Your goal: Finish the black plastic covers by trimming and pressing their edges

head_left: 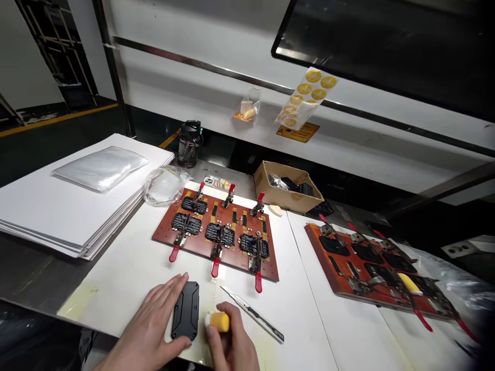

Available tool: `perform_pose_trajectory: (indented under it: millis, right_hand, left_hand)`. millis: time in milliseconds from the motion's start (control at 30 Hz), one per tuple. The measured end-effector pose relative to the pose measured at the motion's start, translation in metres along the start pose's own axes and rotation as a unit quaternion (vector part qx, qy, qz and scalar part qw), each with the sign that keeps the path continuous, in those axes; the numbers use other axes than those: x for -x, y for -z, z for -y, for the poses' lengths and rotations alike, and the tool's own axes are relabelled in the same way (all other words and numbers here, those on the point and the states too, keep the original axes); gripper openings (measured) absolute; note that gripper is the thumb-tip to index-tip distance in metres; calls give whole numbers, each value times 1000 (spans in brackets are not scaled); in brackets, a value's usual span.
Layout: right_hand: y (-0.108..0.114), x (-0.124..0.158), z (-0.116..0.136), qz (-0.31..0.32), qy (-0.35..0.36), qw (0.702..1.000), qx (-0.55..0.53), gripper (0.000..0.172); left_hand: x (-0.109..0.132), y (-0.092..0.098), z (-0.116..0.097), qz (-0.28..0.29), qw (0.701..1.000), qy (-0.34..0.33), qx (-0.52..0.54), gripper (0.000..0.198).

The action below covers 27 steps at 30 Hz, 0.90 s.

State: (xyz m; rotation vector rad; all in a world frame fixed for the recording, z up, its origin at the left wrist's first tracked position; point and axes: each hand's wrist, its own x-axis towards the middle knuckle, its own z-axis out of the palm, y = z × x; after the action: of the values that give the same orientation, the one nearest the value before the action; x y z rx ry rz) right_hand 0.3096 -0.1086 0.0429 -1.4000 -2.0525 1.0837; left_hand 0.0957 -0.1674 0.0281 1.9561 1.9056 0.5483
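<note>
Worktop (309,309): covered in white; a stack of sheets (58,206) sits at its left edge.
Boards: a middle board (270,257) carries black pieces under red-handled clamps; a right-edge board (328,268) looks loaded too, though blurred.
Black cover (186,310): lies loose at the near edge, between the hands.
Left hand (154,319): fingers outstretched and flat along the cover's left side, not curled round it.
Right hand (232,345): fingers pinched on a yellow tube (219,321), with its tip at the cover's right edge.
Knife (253,314): lies untouched just right of the hands.
Progress: both boards seem filled already; this one cover appears only partly treated.
</note>
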Motion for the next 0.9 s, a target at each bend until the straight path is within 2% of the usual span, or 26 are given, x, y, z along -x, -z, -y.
perform_pose_trajectory:
  millis: [100, 167, 267, 333, 500, 633, 800, 900]
  right_hand:
    - [-8, -14, 12, 38, 107, 992, 50, 28]
    - [-8, -21, 14, 75, 153, 980, 106, 29]
    - [-3, -24, 12, 139, 169, 959, 181, 36]
    - [0, -25, 11, 162, 172, 952, 194, 39]
    - [3, -28, 17, 158, 165, 955, 189, 53]
    - [8, -28, 14, 196, 173, 944, 199, 52]
    - [-3, -29, 20, 116, 166, 960, 193, 65]
    - [-2, -9, 17, 114, 159, 960, 199, 60]
  left_hand:
    - [1, 1, 0, 7, 1000, 4, 16, 102]
    - [0, 2, -1, 6, 1000, 9, 22, 102]
    - [-1, 1, -1, 13, 999, 28, 28, 107]
    - [-1, 1, -1, 17, 999, 25, 25, 108]
    - [-2, 0, 0, 4, 1000, 1, 1, 104]
    - [-2, 2, -2, -8, 1000, 2, 3, 106]
    - [-5, 2, -1, -10, 999, -1, 33, 108]
    - [-6, 7, -1, -4, 998, 17, 62, 109]
